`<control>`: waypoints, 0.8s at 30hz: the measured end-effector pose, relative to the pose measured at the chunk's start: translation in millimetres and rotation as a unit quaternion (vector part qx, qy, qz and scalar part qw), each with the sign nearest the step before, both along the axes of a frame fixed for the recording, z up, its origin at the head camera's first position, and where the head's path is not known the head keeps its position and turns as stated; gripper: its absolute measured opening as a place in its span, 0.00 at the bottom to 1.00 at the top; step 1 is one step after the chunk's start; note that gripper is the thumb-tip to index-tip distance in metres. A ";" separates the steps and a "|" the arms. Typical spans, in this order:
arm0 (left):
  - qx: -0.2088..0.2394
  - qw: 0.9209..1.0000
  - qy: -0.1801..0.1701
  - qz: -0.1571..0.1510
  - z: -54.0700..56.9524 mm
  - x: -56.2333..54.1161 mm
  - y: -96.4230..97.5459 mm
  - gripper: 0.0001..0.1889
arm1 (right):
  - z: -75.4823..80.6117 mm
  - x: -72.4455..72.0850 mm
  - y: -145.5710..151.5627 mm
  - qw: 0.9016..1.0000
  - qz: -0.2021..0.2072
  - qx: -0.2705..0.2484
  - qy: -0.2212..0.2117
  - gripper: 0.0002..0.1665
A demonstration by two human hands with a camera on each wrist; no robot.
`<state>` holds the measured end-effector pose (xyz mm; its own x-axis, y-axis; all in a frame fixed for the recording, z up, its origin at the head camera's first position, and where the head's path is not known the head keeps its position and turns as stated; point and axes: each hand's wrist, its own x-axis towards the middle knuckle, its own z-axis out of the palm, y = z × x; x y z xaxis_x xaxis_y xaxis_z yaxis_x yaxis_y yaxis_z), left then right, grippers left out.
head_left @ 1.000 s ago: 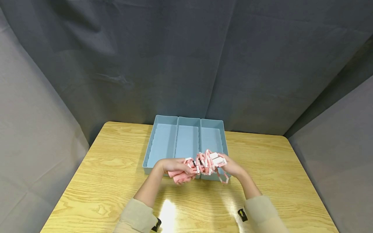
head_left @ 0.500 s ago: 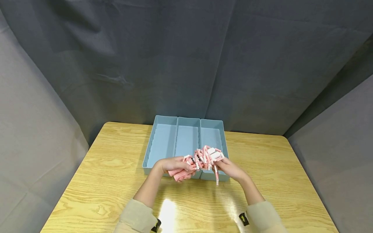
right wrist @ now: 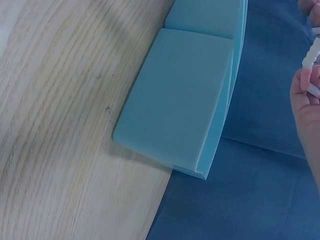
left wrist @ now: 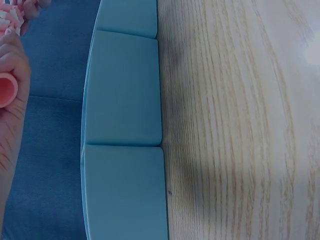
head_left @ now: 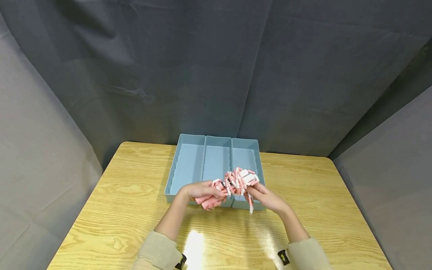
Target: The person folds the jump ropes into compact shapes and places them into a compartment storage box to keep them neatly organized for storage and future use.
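A pink-and-white beaded jump rope [head_left: 236, 183] is wound in loops about its handles, held over the front of the blue bins. My left hand [head_left: 200, 190] grips its pink handles at the left end. The hollow end of one handle [left wrist: 7, 91] shows beside my thumb in the left wrist view. At the right end, my right hand [head_left: 270, 198] pinches the beaded rope near the white handle parts. A short strand [head_left: 251, 204] hangs below those fingers. Part of the beaded rope [right wrist: 310, 56] shows at the right wrist view's edge; most of the bundle lies outside that view.
Three light-blue bins [head_left: 170, 199] stand side by side at the back of the wooden table [head_left: 128, 195]. A dark grey curtain [head_left: 189, 75] hangs behind, with lighter grey cloth [head_left: 40, 150] at the left side.
The jump rope bundle has shifted slightly up and left. My right hand has changed its hold on the beads, and the loose loop has become a straight hanging strand. My left hand stays nearly still.
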<state>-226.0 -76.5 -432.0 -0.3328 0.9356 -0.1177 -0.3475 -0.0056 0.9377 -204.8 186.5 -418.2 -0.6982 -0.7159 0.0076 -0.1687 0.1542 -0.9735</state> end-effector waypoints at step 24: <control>-0.017 0.998 0.042 0.033 -9.7 -5.1 2.7 0.10 | 14.7 13.2 -7.5 0.996 -0.071 0.021 -0.045 0.14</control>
